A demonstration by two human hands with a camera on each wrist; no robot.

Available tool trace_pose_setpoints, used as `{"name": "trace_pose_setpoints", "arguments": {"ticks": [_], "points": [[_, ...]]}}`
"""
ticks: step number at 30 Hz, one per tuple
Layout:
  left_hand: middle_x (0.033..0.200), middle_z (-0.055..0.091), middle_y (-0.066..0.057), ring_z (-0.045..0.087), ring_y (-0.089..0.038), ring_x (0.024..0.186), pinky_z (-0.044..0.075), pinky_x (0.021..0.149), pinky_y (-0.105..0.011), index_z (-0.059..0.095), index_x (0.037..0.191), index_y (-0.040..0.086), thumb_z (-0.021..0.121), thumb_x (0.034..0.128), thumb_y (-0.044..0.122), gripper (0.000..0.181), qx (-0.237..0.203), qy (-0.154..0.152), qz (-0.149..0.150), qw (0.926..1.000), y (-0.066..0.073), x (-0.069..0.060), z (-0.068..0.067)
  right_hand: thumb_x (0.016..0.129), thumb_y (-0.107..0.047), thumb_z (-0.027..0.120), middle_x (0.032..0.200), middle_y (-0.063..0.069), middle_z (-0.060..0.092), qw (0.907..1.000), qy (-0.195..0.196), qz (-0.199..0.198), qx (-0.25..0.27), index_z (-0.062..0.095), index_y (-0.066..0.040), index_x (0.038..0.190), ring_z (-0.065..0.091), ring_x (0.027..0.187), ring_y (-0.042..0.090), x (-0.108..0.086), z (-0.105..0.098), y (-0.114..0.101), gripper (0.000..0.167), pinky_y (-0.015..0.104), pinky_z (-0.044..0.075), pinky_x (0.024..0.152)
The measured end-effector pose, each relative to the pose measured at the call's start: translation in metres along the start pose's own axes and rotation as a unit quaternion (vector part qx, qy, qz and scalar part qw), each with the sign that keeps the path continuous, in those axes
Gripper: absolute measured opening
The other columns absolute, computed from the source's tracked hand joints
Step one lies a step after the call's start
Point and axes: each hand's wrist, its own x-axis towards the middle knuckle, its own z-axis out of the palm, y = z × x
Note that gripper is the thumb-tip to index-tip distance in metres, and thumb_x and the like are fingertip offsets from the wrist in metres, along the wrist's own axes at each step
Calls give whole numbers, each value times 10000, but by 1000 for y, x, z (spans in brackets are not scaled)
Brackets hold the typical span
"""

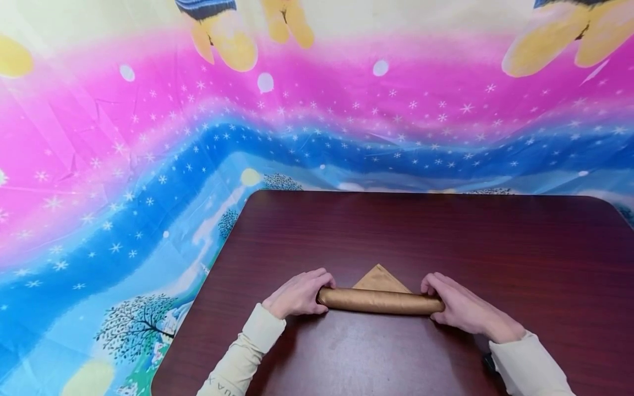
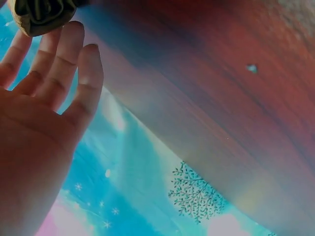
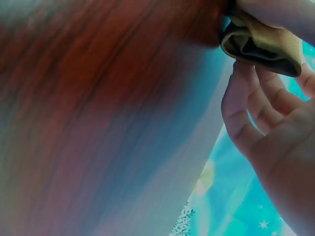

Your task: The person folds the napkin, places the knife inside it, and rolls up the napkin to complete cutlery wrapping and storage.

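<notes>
A shiny golden-brown cloth (image 1: 381, 302) lies rolled into a thick tube across the table, with a flat triangular corner sticking out beyond its far side. At the tube's left end, my left hand (image 1: 300, 293) holds it between thumb and fingers. My right hand (image 1: 468, 305) grips the right end the same way. The left wrist view catches the folded layers at the end of the cloth roll (image 2: 42, 14) against the fingertips. In the right wrist view, the cloth roll's open end (image 3: 263, 46) sits between the thumb and the fingers.
The dark red-brown wooden table (image 1: 436, 236) has rounded corners and a far edge close to the backdrop. A pink and blue printed cloth backdrop (image 1: 307, 132) hangs behind it and down the left side. A small pale speck (image 2: 252, 69) shows on the tabletop.
</notes>
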Motion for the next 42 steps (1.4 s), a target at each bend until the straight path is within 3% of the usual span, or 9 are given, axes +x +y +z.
{"name": "trace_pose_setpoints", "arguments": {"ticks": [6, 12, 15, 21, 26, 33, 39, 42], "points": [[944, 581, 124, 519, -24, 793, 452, 740, -190, 575, 1036, 216, 771, 733, 277, 366, -374, 86, -83, 9992, -5, 1, 0, 663, -50, 792, 830, -119, 469, 9997, 65, 159, 195, 504, -207, 936, 432, 721, -3, 0, -3, 2, 426, 191, 372, 639], [812, 605, 60, 469, -11, 653, 389, 623, -160, 575, 1014, 207, 715, 812, 279, 256, -985, 148, -429, 9941, -12, 3, 0, 752, -38, 750, 919, -78, 506, 9990, 364, 169, 216, 528, -177, 1008, 456, 775, 21, 1, -1, 5, 366, 190, 391, 659], [839, 603, 48, 482, -22, 662, 394, 632, -160, 585, 999, 197, 684, 848, 278, 198, -1098, 252, -493, 9924, -14, 3, 2, 748, -29, 760, 972, -65, 502, 9984, 534, 60, 167, 538, -175, 1013, 463, 801, 28, 1, 1, 8, 375, 184, 398, 669], [1008, 515, 71, 524, -64, 784, 417, 685, -154, 606, 1004, 176, 629, 903, 274, 142, -980, 503, -441, 9929, -15, 3, 5, 666, -30, 835, 1050, -60, 472, 9989, 437, 44, 147, 550, -192, 1016, 495, 859, 55, 1, 2, 10, 480, 203, 426, 689], [1027, 563, 61, 567, -102, 832, 449, 740, -189, 588, 1083, 169, 608, 928, 273, 188, -813, 637, -301, 9942, -15, 2, 6, 724, -31, 799, 1038, -81, 511, 9992, 355, 171, -25, 563, -207, 1030, 525, 879, 58, 1, 1, 10, 424, 242, 454, 709], [1017, 558, 80, 523, -62, 766, 432, 686, -181, 561, 1116, 205, 778, 803, 326, 400, -497, 773, -101, 9957, -17, 1, 7, 748, -61, 797, 999, -95, 589, 9981, 559, 101, -242, 611, -183, 1029, 570, 908, 58, 2, 0, 12, 359, 289, 492, 751], [1038, 549, 34, 580, -86, 843, 480, 758, -199, 614, 1050, 152, 764, 793, 173, 298, -162, 1118, 227, 9933, -19, 5, 8, 797, -62, 758, 976, -94, 619, 9980, 583, 176, -179, 624, -184, 1034, 583, 903, 52, 5, -1, 12, 298, 299, 495, 752], [1023, 569, 36, 597, -103, 839, 493, 760, -224, 615, 1055, 143, 731, 822, 169, 261, -152, 1141, 206, 9931, -20, 7, 8, 834, -80, 728, 995, -80, 638, 9981, 500, 336, -110, 619, -186, 1060, 593, 914, 65, 6, -2, 13, 272, 311, 496, 755]]}}
